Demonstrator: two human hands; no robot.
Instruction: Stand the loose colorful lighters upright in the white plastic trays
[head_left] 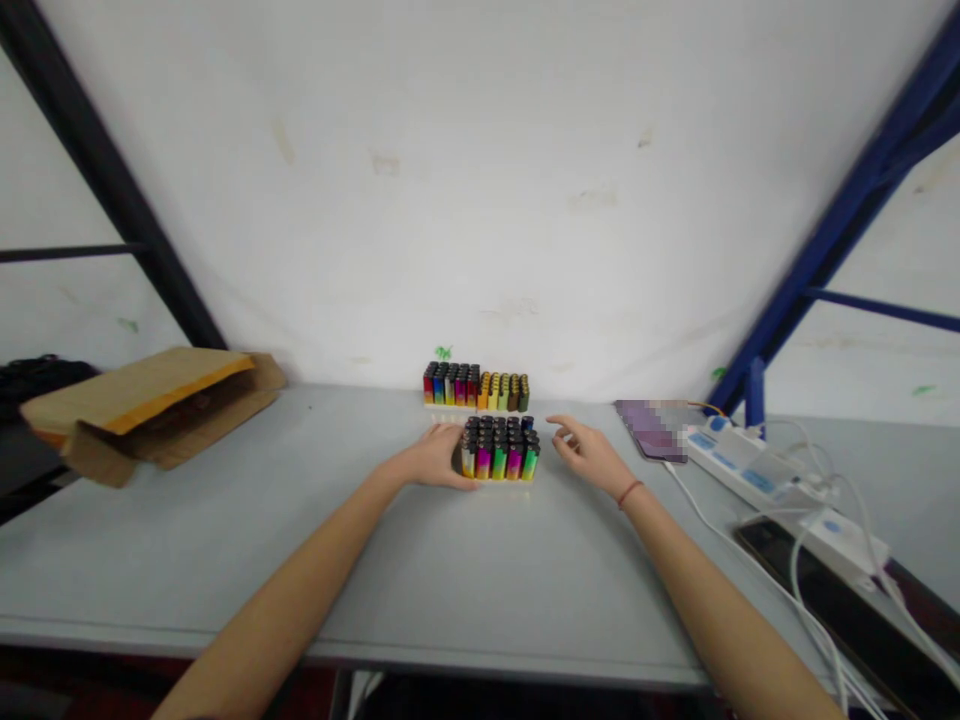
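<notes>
A block of colourful lighters (499,452) with black tops stands upright in rows in a pale, low tray (501,482) in the middle of the table. My left hand (436,456) grips its left end, thumb along the front and fingers round the back. Just off the right end, my right hand (585,455) hovers with its fingers apart, holding nothing. Behind, close to the wall, stand a second group of black-topped lighters (451,386) and a group of yellow and dark lighters (503,392).
A brown paper bag (161,400) lies at the left. To the right are a phone (651,432), a white power strip (750,470) with tangled cables, and a dark phone-like slab (832,590). The white wall (480,200) borders the table's back, between black and blue posts.
</notes>
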